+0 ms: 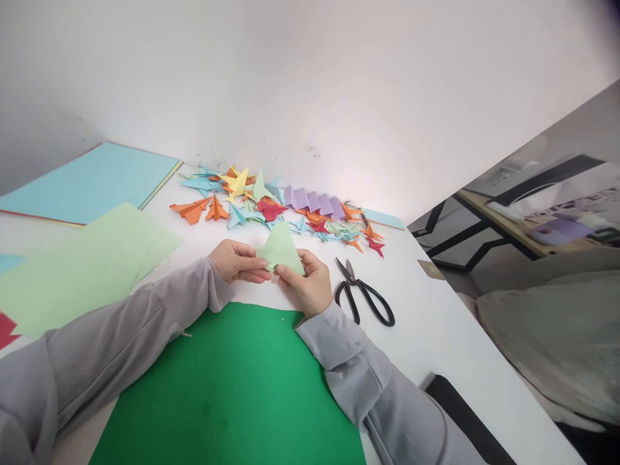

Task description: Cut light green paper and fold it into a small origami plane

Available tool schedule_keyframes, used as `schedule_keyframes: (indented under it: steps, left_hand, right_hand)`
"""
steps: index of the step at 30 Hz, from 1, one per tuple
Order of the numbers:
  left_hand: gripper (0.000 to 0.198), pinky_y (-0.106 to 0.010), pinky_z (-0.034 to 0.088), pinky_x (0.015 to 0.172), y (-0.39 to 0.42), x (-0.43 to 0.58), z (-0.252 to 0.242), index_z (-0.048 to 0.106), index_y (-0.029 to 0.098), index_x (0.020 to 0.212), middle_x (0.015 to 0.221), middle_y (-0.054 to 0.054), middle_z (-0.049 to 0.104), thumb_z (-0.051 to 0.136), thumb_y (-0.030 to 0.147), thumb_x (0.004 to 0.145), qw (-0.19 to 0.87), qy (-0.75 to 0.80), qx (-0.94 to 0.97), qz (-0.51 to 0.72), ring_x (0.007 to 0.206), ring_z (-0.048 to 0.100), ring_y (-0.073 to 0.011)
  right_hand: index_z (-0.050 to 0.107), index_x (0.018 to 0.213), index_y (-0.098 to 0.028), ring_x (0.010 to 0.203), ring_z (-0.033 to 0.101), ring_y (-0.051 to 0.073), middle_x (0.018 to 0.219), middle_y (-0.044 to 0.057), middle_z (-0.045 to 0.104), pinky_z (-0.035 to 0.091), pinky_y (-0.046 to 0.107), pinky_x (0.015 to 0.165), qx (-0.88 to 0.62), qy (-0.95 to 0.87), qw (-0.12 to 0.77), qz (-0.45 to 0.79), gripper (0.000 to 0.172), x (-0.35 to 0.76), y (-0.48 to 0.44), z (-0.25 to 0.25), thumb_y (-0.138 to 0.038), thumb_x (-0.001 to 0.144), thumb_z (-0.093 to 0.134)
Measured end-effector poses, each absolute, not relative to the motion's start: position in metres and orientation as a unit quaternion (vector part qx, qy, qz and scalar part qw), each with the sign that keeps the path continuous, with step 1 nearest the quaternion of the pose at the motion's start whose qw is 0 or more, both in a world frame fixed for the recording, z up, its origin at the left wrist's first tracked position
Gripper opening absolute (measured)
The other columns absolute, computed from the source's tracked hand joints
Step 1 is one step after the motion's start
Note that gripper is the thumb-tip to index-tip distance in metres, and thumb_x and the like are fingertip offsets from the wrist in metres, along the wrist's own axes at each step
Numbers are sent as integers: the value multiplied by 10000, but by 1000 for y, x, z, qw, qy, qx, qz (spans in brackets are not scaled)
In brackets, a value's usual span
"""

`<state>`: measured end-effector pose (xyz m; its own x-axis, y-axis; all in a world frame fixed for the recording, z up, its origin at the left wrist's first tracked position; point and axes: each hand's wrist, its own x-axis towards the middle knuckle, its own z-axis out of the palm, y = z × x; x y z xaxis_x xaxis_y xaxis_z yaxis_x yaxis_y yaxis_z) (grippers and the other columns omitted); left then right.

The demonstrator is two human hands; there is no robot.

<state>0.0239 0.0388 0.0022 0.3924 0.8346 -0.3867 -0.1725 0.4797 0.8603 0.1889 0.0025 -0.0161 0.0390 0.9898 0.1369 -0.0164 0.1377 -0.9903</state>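
Between my two hands is a piece of folded light green paper (279, 245), its pointed tip facing up and away from me. My left hand (239, 261) pinches its left edge between thumb and fingers. On the other side, my right hand (310, 279) grips the lower right part, with the thumb pressed near the bottom middle. The paper is held above the white table, just past the far edge of a large green sheet (232, 381). Black-handled scissors (361, 290) lie to the right of my right hand, blades partly apart and pointing away.
Folded paper pieces in several colours, such as an orange one (191, 210) and a purple pleated strip (314, 201), are heaped along the wall. Light green sheets (72, 265) and a blue-topped paper stack (101, 181) lie left. A black object (460, 413) sits near the right table edge.
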Motion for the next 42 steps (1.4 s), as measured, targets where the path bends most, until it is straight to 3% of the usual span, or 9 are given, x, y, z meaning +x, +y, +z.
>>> schedule_keyframes:
  steps: [9,21,32,42]
  left_hand:
    - [209,-182,556,485,37,27,2,657,79,585,527,-63,679,846,108,501,736,435,394,337,519,672,-160]
    - [244,-234,576,536,37,25,-1,668,84,614,541,-57,678,861,137,475,731,428,422,321,557,683,-185]
    - [392,-211,564,489,35,25,1,688,83,646,550,-73,690,898,229,349,739,408,435,313,541,679,-185]
    - [374,-237,553,456,35,27,2,665,78,646,501,-67,667,894,217,385,728,406,455,314,486,659,-189]
  right_hand:
    - [591,731,-187,463,557,112,546,-31,629,443,238,485,-468,-544,532,449,270,189,3,-17,-404,652,731]
    - [617,649,-175,441,554,124,475,-33,613,441,244,488,-509,-528,516,442,293,190,4,-18,-394,561,791]
    - [623,638,-175,436,554,127,468,-34,612,435,241,475,-518,-516,517,445,287,190,3,-18,-381,546,800]
    - [609,615,-178,456,554,124,504,-22,630,443,245,486,-508,-551,506,427,284,190,2,-17,-416,596,763]
